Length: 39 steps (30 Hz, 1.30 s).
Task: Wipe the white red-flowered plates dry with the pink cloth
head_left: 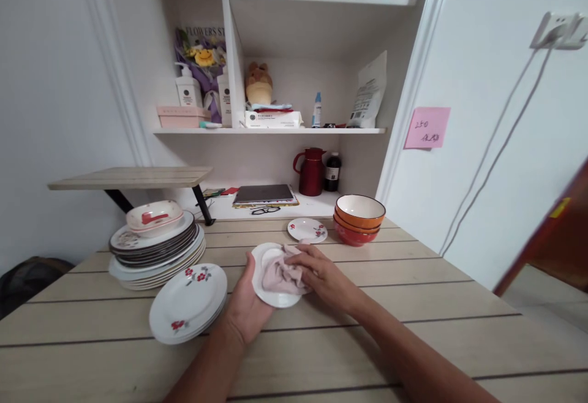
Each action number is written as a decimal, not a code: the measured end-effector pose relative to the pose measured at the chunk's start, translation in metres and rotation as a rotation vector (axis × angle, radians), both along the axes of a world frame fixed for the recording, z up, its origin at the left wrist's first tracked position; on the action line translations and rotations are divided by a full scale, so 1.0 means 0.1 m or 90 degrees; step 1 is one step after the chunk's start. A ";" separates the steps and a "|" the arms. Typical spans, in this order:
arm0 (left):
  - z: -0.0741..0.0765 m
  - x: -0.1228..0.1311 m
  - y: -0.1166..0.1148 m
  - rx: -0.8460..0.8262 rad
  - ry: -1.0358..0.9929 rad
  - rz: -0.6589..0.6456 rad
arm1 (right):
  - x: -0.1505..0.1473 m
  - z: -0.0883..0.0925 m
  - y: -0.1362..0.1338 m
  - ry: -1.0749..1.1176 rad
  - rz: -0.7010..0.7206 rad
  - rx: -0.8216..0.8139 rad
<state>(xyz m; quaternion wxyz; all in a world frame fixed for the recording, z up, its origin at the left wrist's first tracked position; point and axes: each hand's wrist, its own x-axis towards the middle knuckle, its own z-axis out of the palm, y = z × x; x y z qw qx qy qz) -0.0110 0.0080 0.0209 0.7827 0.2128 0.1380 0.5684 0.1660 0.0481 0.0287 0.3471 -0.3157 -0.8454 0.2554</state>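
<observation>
My left hand [250, 305] grips a small white plate [263, 255] by its left edge, thumb on the rim and fingers underneath. The plate is raised and tilted over the table. My right hand [321, 274] is closed on a pale pink cloth [280, 274], which is bunched against the plate and covers most of its middle. Just left of my left hand lies a short stack of white plates with red flowers [188, 302]. Beyond my right hand, a small flowered plate [307, 229] rests flat on the table.
Bowls [359, 222] in orange and red are stacked at the back right. A taller plate stack [158, 253] at the left carries a small dish [154, 216]. Behind stand a low wooden riser [128, 176], a laptop [265, 193], glasses [265, 210] and a red jug [311, 173].
</observation>
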 end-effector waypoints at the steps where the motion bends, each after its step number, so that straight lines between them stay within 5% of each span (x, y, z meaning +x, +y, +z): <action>1: 0.01 -0.02 0.01 0.001 -0.005 0.014 | -0.03 -0.01 -0.04 -0.021 0.011 0.026; 10: -0.04 -0.01 0.00 -0.070 -0.011 -0.073 | -0.26 0.03 -0.21 -0.084 -0.011 0.230; 14: -0.07 0.08 -0.02 -0.061 0.029 -0.107 | -0.22 0.05 -0.11 -0.079 -0.060 0.184; 19: -0.03 0.08 -0.02 -0.031 0.017 -0.016 | -0.09 -0.01 0.02 -0.023 -0.094 0.081; 26: 0.00 -0.09 0.01 -0.039 -0.004 0.110 | -0.24 -0.03 -0.22 -0.062 -0.008 0.225; 34: 0.03 -0.12 -0.07 -0.087 0.057 0.001 | -0.27 0.08 -0.30 -0.246 0.020 0.285; 39: 0.04 -0.08 -0.06 -0.042 0.034 0.011 | -0.20 0.06 -0.24 -0.123 0.032 0.215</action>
